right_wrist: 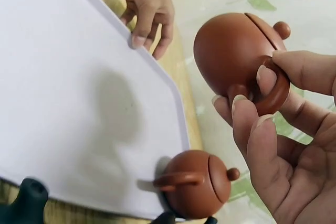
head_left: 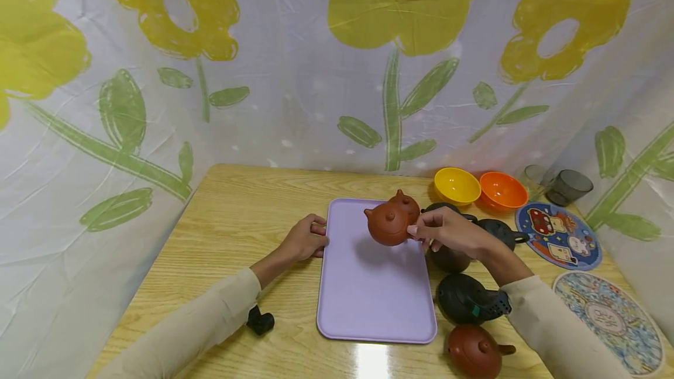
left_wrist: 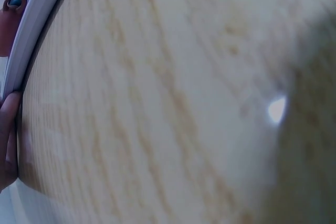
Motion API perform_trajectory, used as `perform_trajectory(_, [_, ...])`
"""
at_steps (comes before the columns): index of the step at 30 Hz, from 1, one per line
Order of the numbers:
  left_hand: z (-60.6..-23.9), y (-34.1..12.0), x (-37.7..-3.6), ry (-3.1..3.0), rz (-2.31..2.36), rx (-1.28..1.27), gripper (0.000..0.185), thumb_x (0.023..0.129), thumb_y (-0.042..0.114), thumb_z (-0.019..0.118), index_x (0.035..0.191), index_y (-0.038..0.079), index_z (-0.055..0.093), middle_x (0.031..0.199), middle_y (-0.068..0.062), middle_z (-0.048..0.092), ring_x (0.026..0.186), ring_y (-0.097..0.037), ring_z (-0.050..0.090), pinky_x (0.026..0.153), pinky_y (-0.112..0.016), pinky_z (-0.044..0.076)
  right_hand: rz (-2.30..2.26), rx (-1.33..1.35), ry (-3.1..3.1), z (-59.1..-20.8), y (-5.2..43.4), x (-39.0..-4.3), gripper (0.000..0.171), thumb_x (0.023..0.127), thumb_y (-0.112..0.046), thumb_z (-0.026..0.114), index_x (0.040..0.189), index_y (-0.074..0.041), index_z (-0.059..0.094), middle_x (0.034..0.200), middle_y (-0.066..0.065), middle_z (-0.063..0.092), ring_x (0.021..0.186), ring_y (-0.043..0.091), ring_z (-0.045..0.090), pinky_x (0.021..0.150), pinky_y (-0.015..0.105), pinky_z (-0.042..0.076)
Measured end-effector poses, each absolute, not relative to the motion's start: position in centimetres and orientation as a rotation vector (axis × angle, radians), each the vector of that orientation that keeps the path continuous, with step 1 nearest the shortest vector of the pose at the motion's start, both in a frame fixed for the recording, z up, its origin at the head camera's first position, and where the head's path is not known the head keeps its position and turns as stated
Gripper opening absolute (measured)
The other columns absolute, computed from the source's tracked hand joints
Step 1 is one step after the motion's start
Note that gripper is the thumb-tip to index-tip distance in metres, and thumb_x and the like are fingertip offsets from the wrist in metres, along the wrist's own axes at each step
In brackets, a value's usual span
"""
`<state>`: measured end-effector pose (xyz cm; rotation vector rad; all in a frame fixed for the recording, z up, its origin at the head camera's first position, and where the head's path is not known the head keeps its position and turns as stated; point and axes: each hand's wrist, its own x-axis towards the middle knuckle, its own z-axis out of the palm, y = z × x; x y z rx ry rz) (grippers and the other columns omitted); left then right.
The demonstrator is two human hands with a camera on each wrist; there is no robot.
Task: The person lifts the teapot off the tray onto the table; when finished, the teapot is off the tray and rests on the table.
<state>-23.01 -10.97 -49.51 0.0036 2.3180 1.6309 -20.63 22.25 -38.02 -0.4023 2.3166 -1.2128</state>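
My right hand (head_left: 455, 233) pinches the loop handle of a small reddish-brown clay teapot (head_left: 387, 230), raised over a lilac rectangular tray (head_left: 368, 303). In the right wrist view, thumb and fingers close round that handle, and the teapot's (right_wrist: 231, 51) lid with its round knob is on. A second reddish-brown teapot (right_wrist: 191, 190) sits in the tray's far right corner, partly hidden in the head view behind the held one. At the tray's left edge, my left hand (head_left: 304, 240) holds the rim, its thumb on the edge; the left wrist view shows only its fingertips.
Several dark teapots (head_left: 463, 297) line the tray's right side, with a reddish-brown teapot (head_left: 476, 351) nearer. Behind stand a yellow bowl (head_left: 457, 186), an orange bowl (head_left: 502, 190) and cups (head_left: 570, 187). Two round patterned mats (head_left: 605, 317) lie right. A small black object (head_left: 260, 321) lies beside my left forearm.
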Motion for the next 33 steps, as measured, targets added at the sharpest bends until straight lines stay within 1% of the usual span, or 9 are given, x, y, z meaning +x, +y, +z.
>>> perform_trajectory(2, [-49.5,-11.0,-23.0,2.314,1.635,0.004,0.046,0.087,-0.002,0.065,0.131,0.002,0.054,0.110,-0.016,0.060,0.079,-0.019,0.066,0.062,-0.032,0.063,-1.206,-0.420,2.314,-38.0,22.8,-20.3,0.030,0.098,-0.031,0.064,0.085,-0.004,0.067,0.089,0.017,0.063,0.084,0.035,0.061,0.068,0.032,0.057])
perform_trajectory(5, [-49.5,-11.0,-23.0,2.311,1.638,0.009,0.046,0.086,-0.002,0.065,0.130,0.001,0.053,0.110,-0.016,0.060,0.079,-0.019,0.065,0.063,-0.032,0.063,-1.204,-0.444,2.302,-38.0,23.6,-19.8,0.029,0.098,-0.030,0.064,0.086,-0.004,0.067,0.088,0.017,0.063,0.084,0.038,0.061,0.067,0.031,0.057])
perform_trajectory(11, [-49.5,-11.3,-23.0,2.312,1.631,0.003,0.046,0.087,-0.002,0.065,0.130,0.001,0.053,0.111,-0.016,0.059,0.081,-0.020,0.066,0.064,-0.031,0.063,-1.211,-0.505,2.289,-38.4,25.2,-18.8,0.028,0.100,-0.028,0.061,0.086,-0.004,0.066,0.084,0.013,0.063,0.080,0.041,0.059,0.064,0.035,0.057])
perform_trajectory(18, [-49.6,-11.2,-23.1,2.313,1.625,0.007,0.046,0.087,-0.002,0.065,0.131,0.001,0.053,0.112,-0.017,0.059,0.081,-0.020,0.066,0.064,-0.032,0.063,-1.270,-0.610,2.245,-38.5,28.0,-18.0,0.025,0.102,-0.019,0.057,0.087,-0.001,0.065,0.082,0.014,0.062,0.076,0.029,0.060,0.064,0.033,0.056])
perform_trajectory(22, [-49.6,-11.1,-23.1,2.310,1.630,0.002,0.045,0.087,-0.002,0.065,0.131,0.002,0.053,0.112,-0.017,0.060,0.080,-0.020,0.067,0.064,-0.032,0.063,-1.291,-0.662,2.222,-38.3,30.1,-17.5,0.022,0.104,-0.014,0.053,0.090,-0.003,0.065,0.088,0.015,0.061,0.078,0.029,0.059,0.065,0.033,0.055])
perform_trajectory(25, [-49.5,-11.0,-23.1,2.304,1.634,0.001,0.045,0.087,-0.003,0.065,0.130,0.002,0.053,0.112,-0.018,0.060,0.081,-0.020,0.067,0.064,-0.033,0.064,-1.308,-0.683,2.218,-38.2,31.7,-17.2,0.020,0.104,-0.010,0.050,0.092,-0.005,0.066,0.092,0.011,0.062,0.080,0.026,0.058,0.066,0.033,0.055])
perform_trajectory(30, [-49.6,-11.0,-23.2,2.290,1.638,-0.005,0.045,0.088,-0.002,0.065,0.131,0.002,0.052,0.113,-0.017,0.059,0.084,-0.020,0.066,0.064,-0.031,0.063,-1.337,-0.690,2.219,-38.2,34.1,-16.6,0.022,0.105,-0.006,0.046,0.095,-0.006,0.065,0.093,-0.001,0.062,0.083,0.020,0.057,0.065,0.034,0.053])
perform_trajectory(33, [-49.7,-10.9,-23.2,2.283,1.639,-0.004,0.045,0.089,-0.002,0.065,0.132,0.002,0.052,0.113,-0.016,0.058,0.086,-0.020,0.065,0.065,-0.031,0.063,-1.342,-0.655,2.227,-38.2,35.3,-16.2,0.022,0.105,-0.006,0.044,0.095,-0.006,0.064,0.094,-0.002,0.062,0.085,0.019,0.057,0.065,0.035,0.051])
